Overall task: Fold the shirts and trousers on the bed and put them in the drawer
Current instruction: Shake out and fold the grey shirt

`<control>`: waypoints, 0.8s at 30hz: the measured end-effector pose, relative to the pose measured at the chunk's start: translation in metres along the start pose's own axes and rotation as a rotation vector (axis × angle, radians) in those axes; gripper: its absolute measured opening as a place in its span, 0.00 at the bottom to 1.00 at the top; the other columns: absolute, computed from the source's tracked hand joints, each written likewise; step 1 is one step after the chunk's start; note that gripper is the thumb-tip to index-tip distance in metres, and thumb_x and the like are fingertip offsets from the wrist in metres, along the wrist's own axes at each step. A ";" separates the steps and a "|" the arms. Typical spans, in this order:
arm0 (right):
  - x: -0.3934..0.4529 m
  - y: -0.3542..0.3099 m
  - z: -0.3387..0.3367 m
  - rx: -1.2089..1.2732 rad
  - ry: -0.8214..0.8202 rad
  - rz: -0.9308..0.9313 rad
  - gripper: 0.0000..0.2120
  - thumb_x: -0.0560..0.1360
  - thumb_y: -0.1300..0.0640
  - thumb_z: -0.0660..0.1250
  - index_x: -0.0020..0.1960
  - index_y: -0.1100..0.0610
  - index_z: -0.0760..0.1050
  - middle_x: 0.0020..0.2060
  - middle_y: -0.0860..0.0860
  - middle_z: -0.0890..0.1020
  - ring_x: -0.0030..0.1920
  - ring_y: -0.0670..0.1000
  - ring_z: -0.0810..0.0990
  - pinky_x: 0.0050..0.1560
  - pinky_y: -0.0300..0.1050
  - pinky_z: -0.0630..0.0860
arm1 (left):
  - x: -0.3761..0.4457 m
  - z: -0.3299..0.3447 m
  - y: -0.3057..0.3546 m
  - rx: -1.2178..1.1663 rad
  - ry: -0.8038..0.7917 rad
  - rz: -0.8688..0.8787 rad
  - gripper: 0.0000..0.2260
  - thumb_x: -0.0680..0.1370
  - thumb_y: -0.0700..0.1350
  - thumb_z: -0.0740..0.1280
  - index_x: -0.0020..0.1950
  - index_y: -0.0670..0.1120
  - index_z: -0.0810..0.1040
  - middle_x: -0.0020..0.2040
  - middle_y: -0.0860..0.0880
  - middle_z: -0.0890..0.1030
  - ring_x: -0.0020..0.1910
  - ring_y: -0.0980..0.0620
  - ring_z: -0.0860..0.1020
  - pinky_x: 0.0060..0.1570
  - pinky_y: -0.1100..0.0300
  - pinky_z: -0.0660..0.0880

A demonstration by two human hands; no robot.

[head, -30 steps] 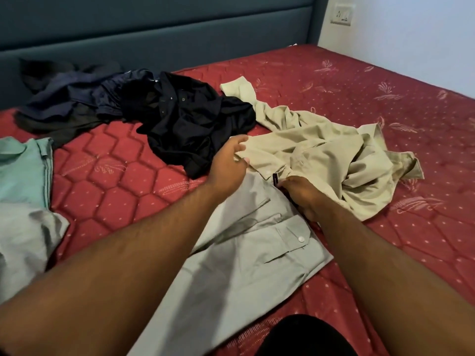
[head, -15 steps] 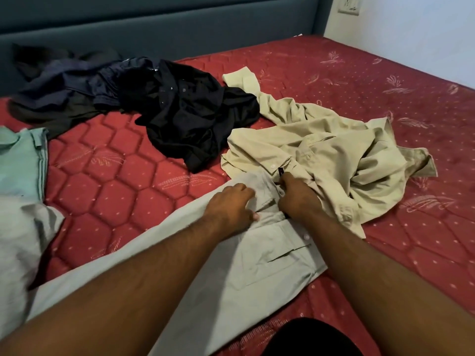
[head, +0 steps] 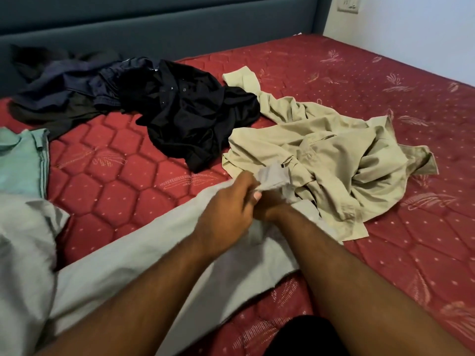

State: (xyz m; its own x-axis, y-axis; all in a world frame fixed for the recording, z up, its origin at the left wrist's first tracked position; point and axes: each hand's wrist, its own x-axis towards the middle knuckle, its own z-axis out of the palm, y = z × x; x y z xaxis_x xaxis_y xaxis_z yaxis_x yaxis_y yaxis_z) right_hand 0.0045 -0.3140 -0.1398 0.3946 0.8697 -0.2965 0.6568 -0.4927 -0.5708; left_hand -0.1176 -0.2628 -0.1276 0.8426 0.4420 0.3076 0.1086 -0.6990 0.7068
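A pair of pale grey trousers [head: 144,255] lay flat on the red quilted bed [head: 385,104], their long axis running on a slant from the lower left, near the person, up to the waistband at the centre of the view. Both hands met at that far waistband end. The left hand [head: 228,209] was curled around a bunched fold of the grey cloth. The right hand [head: 270,205] sat touching it, mostly hidden behind the left; it seemed to grip the same fold, though its fingers could not be made out clearly. The legs trailed back toward the person's left side, so any fold would likely bring waistband and legs together along that slant. A crumpled beige shirt [head: 334,155] lay just beyond the hands to the right, touching the waistband. Farther off lay a black shirt [head: 190,116] and dark clothes [head: 61,88] by the headboard.
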 end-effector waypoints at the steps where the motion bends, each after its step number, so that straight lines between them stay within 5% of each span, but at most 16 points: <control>1: -0.001 0.002 -0.005 0.027 -0.066 -0.002 0.07 0.81 0.62 0.59 0.53 0.60 0.75 0.47 0.56 0.79 0.44 0.47 0.74 0.44 0.32 0.68 | -0.006 0.002 0.000 0.008 0.014 -0.002 0.06 0.81 0.47 0.62 0.56 0.47 0.73 0.46 0.50 0.81 0.44 0.48 0.79 0.43 0.49 0.76; 3: -0.002 0.013 -0.012 0.016 -0.034 -0.012 0.08 0.78 0.62 0.63 0.40 0.55 0.72 0.34 0.50 0.74 0.35 0.44 0.72 0.33 0.30 0.68 | -0.010 0.004 -0.004 -0.002 0.085 0.003 0.06 0.82 0.45 0.62 0.58 0.46 0.73 0.50 0.49 0.82 0.47 0.50 0.80 0.43 0.49 0.76; 7: 0.002 0.046 -0.017 0.047 0.143 0.028 0.07 0.73 0.62 0.68 0.51 0.58 0.79 0.43 0.51 0.79 0.46 0.52 0.78 0.41 0.38 0.72 | -0.006 0.006 -0.003 -0.026 0.146 0.051 0.11 0.81 0.43 0.63 0.63 0.48 0.74 0.62 0.52 0.79 0.58 0.59 0.76 0.55 0.65 0.74; 9: -0.001 0.051 -0.026 0.277 0.442 0.119 0.06 0.71 0.66 0.67 0.45 0.58 0.81 0.39 0.52 0.81 0.40 0.51 0.79 0.40 0.42 0.73 | -0.005 0.001 -0.008 -0.057 0.127 0.041 0.18 0.81 0.44 0.65 0.70 0.49 0.70 0.68 0.54 0.74 0.64 0.63 0.70 0.60 0.72 0.68; 11: -0.004 0.055 -0.035 0.645 0.652 0.218 0.07 0.74 0.62 0.66 0.39 0.56 0.79 0.35 0.54 0.82 0.32 0.51 0.78 0.34 0.46 0.75 | -0.013 -0.002 -0.021 0.011 0.137 0.028 0.20 0.81 0.46 0.64 0.73 0.48 0.68 0.71 0.52 0.72 0.70 0.57 0.69 0.68 0.60 0.67; 14: -0.006 0.048 -0.046 1.040 0.689 0.329 0.17 0.78 0.43 0.63 0.44 0.57 0.76 0.34 0.54 0.80 0.29 0.50 0.76 0.29 0.41 0.71 | -0.039 -0.006 -0.046 0.323 0.055 -0.094 0.23 0.80 0.56 0.57 0.74 0.51 0.67 0.76 0.51 0.65 0.76 0.48 0.61 0.71 0.37 0.60; 17: -0.004 0.032 -0.056 0.841 0.554 0.188 0.25 0.69 0.36 0.71 0.56 0.51 0.72 0.43 0.51 0.79 0.36 0.48 0.77 0.32 0.41 0.72 | -0.066 -0.008 -0.062 0.658 -0.130 -0.266 0.33 0.76 0.68 0.43 0.79 0.56 0.52 0.80 0.52 0.48 0.79 0.44 0.46 0.69 0.31 0.41; 19: -0.005 0.027 -0.062 0.673 0.495 0.128 0.26 0.66 0.48 0.77 0.59 0.48 0.69 0.41 0.52 0.79 0.37 0.50 0.79 0.32 0.47 0.76 | -0.080 -0.013 -0.069 0.731 -0.146 -0.358 0.36 0.73 0.70 0.36 0.79 0.57 0.44 0.80 0.53 0.41 0.79 0.44 0.40 0.67 0.30 0.35; 21: -0.010 0.038 -0.061 0.599 0.587 0.172 0.19 0.68 0.62 0.72 0.55 0.50 0.72 0.37 0.56 0.78 0.32 0.52 0.77 0.30 0.49 0.77 | -0.092 -0.024 -0.071 0.719 -0.080 -0.442 0.37 0.72 0.71 0.34 0.79 0.58 0.44 0.80 0.54 0.42 0.79 0.45 0.41 0.68 0.30 0.36; 24: -0.024 0.066 -0.042 0.413 0.708 0.372 0.13 0.69 0.66 0.67 0.48 0.52 0.72 0.43 0.57 0.80 0.39 0.55 0.78 0.37 0.45 0.73 | -0.120 -0.032 -0.075 0.672 -0.057 -0.541 0.39 0.71 0.73 0.33 0.79 0.58 0.46 0.81 0.52 0.48 0.79 0.44 0.45 0.68 0.30 0.38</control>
State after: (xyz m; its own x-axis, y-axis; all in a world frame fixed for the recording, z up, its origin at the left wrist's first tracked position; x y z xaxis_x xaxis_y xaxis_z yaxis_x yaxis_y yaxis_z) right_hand 0.0656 -0.3680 -0.1378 0.9290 0.3663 -0.0535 0.1781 -0.5691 -0.8027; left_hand -0.2435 -0.2449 -0.1971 0.6085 0.7935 -0.0073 0.7759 -0.5930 0.2153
